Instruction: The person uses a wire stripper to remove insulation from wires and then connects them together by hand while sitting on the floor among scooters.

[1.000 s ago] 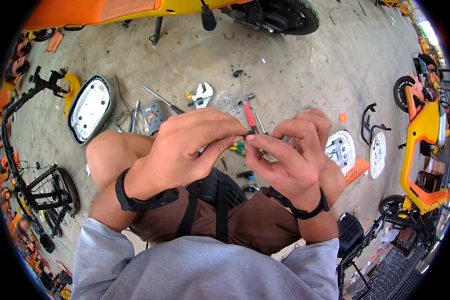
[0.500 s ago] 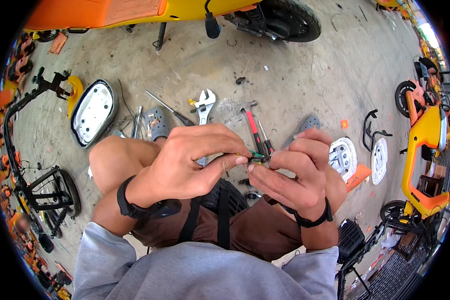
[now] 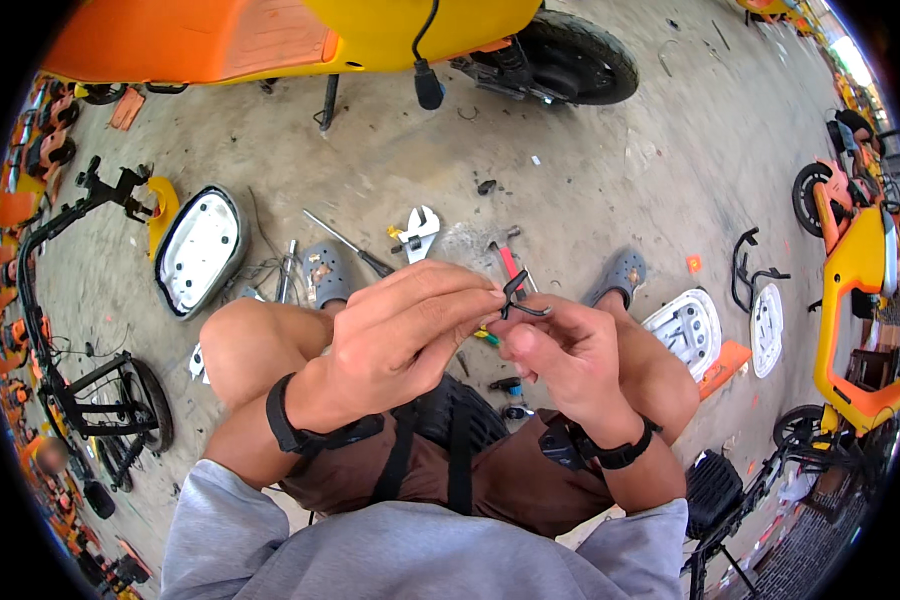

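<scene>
Black, thin, bent strand (image 3: 517, 290) is being gripped between fingers of the left hand (image 3: 388, 325); the right hand (image 3: 576, 350) is touching it, but its fingers' grip I cannot tell.

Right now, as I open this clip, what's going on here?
A person with bent knees is handling a thin, dark, bendy piece in front of them. The left hand pinches it; the right hand is close against it, though its exact grip is unclear. On the floor beyond lie an adjustable wrench, a screwdriver and a red-handled hammer, with a yellow-and-orange scooter farther off.
</scene>
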A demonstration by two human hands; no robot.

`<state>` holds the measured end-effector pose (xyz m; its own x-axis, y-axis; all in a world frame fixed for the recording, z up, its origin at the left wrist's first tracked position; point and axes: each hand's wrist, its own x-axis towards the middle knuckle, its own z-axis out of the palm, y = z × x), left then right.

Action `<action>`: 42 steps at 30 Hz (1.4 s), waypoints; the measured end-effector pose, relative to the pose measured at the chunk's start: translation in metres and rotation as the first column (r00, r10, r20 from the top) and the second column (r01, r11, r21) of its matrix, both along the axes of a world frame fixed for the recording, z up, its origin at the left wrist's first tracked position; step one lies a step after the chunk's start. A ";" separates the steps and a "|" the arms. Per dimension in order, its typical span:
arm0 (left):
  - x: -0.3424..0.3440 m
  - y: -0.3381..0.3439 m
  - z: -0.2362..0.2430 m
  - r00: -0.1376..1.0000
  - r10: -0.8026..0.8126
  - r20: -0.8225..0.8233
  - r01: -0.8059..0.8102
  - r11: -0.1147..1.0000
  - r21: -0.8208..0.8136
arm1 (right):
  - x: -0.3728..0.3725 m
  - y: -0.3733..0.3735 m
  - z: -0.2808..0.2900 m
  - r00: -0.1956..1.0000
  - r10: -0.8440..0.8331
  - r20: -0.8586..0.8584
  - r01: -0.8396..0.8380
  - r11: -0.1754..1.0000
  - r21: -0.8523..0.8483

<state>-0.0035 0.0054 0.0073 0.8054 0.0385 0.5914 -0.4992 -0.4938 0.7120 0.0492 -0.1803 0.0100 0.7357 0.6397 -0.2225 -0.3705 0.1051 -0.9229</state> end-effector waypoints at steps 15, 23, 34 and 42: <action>-0.007 -0.011 -0.002 0.892 -0.118 -0.436 -0.132 0.855 -0.502 | -0.003 0.003 -0.012 0.977 -0.039 0.209 0.068 0.989 -0.133; -0.001 -0.006 0.000 0.805 -0.186 -0.564 -0.152 0.854 -0.498 | -0.002 -0.002 -0.017 0.997 -0.011 0.071 0.028 0.973 -0.231; 0.000 0.002 -0.006 0.923 -0.078 -0.376 0.058 0.996 -0.062 | 0.000 -0.001 -0.020 0.991 0.064 0.121 -0.039 0.979 -0.198; -0.001 0.005 -0.006 0.986 -0.121 -0.113 0.124 0.992 0.018 | 0.010 -0.006 -0.014 0.929 0.243 -0.279 -0.227 0.970 0.089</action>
<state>-0.0042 0.0104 0.0014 0.8639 -0.0782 0.4976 -0.4757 -0.4518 0.7547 0.0597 -0.1864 -0.0040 0.4729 0.8035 -0.3615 -0.6381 0.0294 -0.7694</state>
